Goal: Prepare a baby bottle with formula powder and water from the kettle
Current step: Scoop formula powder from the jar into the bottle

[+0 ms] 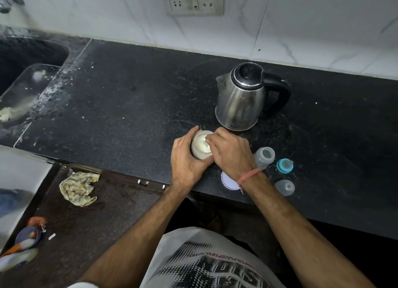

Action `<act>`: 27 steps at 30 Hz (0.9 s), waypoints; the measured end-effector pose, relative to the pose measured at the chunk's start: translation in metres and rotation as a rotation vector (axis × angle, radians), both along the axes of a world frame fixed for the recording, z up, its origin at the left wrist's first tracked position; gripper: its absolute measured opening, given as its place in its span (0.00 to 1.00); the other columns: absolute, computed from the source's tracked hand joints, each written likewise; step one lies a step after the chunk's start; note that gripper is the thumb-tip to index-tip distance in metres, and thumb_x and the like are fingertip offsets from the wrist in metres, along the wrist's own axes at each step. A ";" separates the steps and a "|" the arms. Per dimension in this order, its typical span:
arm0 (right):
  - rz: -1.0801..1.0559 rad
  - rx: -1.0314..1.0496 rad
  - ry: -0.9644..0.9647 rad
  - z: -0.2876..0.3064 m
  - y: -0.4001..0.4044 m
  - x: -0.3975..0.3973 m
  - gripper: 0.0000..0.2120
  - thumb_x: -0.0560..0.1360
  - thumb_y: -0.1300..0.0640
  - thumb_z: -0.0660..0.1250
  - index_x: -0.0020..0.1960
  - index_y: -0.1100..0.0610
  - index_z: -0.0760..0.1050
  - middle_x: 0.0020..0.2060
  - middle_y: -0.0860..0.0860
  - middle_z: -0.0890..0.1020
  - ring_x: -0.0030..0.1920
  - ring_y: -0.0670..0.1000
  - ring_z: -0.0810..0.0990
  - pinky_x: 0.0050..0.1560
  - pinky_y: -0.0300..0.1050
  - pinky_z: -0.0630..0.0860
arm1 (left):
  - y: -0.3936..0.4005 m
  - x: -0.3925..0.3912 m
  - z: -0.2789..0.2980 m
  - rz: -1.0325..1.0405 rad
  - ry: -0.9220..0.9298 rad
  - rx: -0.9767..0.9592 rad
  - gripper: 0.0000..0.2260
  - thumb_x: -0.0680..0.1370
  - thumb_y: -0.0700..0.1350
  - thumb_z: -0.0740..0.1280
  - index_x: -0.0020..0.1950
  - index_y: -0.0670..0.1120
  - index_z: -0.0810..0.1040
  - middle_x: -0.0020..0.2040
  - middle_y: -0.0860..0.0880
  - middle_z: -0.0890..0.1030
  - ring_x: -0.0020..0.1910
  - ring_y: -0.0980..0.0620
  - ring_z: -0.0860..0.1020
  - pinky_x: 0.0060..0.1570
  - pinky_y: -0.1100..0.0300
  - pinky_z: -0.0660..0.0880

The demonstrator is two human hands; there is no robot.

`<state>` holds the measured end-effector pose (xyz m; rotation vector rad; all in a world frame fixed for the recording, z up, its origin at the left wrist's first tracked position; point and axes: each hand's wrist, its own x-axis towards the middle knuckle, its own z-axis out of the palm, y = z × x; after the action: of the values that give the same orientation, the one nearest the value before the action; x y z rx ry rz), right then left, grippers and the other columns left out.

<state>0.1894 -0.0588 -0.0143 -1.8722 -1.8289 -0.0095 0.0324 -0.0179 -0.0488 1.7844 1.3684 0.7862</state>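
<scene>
An open glass jar of white formula powder (199, 150) stands near the front edge of the black counter. My left hand (187, 158) wraps around its left side. My right hand (230, 150) reaches over the jar mouth, fingertips pinched on a pale teal scoop (204, 144) half buried in the powder. To the right stands the open clear baby bottle (265, 157). Beside it are the teal ring with its nipple (284, 165) and a clear cap (285, 187). The steel kettle (241, 98) with a black handle stands behind the jar, lid shut.
A white round lid (228, 181) lies on the counter under my right wrist. A sink (32, 57) is at the far left. Wall sockets (195, 0) sit above the counter. A crumpled cloth (78, 188) lies on the floor below.
</scene>
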 end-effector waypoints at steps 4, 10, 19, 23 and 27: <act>-0.083 0.017 0.127 0.000 -0.005 -0.003 0.06 0.84 0.54 0.71 0.53 0.54 0.86 0.45 0.49 0.82 0.39 0.56 0.84 0.36 0.56 0.81 | -0.002 0.000 0.003 0.002 -0.005 -0.004 0.44 0.69 0.58 0.88 0.82 0.54 0.77 0.70 0.59 0.84 0.71 0.57 0.75 0.69 0.67 0.71; -0.264 0.073 0.434 -0.001 -0.015 0.000 0.03 0.83 0.55 0.75 0.52 0.53 0.88 0.46 0.45 0.85 0.42 0.47 0.84 0.46 0.48 0.82 | -0.002 0.001 0.004 0.000 0.000 0.007 0.47 0.66 0.67 0.85 0.82 0.53 0.78 0.71 0.60 0.84 0.70 0.58 0.75 0.70 0.66 0.70; -0.476 0.080 1.102 -0.006 -0.028 0.003 0.03 0.83 0.57 0.75 0.52 0.52 0.88 0.42 0.46 0.89 0.39 0.40 0.82 0.44 0.35 0.78 | -0.001 -0.001 0.006 -0.009 0.037 -0.004 0.50 0.65 0.62 0.90 0.84 0.54 0.75 0.73 0.62 0.82 0.73 0.58 0.73 0.76 0.53 0.73; -0.529 0.101 1.330 -0.007 -0.035 0.003 0.03 0.83 0.57 0.76 0.54 0.55 0.88 0.41 0.44 0.89 0.39 0.38 0.82 0.43 0.33 0.76 | -0.007 -0.002 0.011 0.004 0.068 0.070 0.57 0.63 0.73 0.85 0.87 0.53 0.71 0.80 0.60 0.76 0.82 0.56 0.68 0.82 0.43 0.69; -0.597 0.128 1.416 -0.002 -0.049 0.010 0.04 0.82 0.55 0.76 0.55 0.54 0.89 0.41 0.44 0.88 0.36 0.39 0.80 0.39 0.33 0.74 | -0.020 0.011 0.030 0.003 0.038 0.165 0.60 0.64 0.73 0.86 0.89 0.50 0.67 0.85 0.57 0.70 0.85 0.51 0.64 0.82 0.42 0.68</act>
<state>0.1995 -0.1075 -0.0168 -1.5065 -0.2980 0.7492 0.0431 -0.0377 -0.0188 1.9329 1.3644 0.8931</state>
